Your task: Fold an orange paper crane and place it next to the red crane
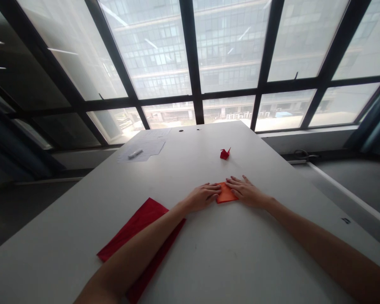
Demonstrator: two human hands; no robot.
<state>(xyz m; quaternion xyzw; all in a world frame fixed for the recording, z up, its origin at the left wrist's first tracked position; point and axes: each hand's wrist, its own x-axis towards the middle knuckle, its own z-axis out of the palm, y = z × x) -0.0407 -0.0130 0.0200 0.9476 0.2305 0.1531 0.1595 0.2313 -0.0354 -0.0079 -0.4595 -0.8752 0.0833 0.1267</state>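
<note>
An orange piece of folded paper [226,195] lies flat on the white table [228,257]. My left hand [204,196] rests on its left edge, fingers stretched out to the right. Over its right side my right hand [245,191] lies with the fingers spread. Neither hand grips the paper; both press on it from above. Beyond them stands a small red origami crane [224,153]. A large red sheet [136,228] lies under my left forearm, which hides part of it.
White printed papers [155,147] lie at the table's far left, with a white pen-like object [135,154] on them. Tall windows [228,46] stand behind the table. A cable [301,154] lies on the floor to the right, and a blue curtain [15,143] hangs at the left.
</note>
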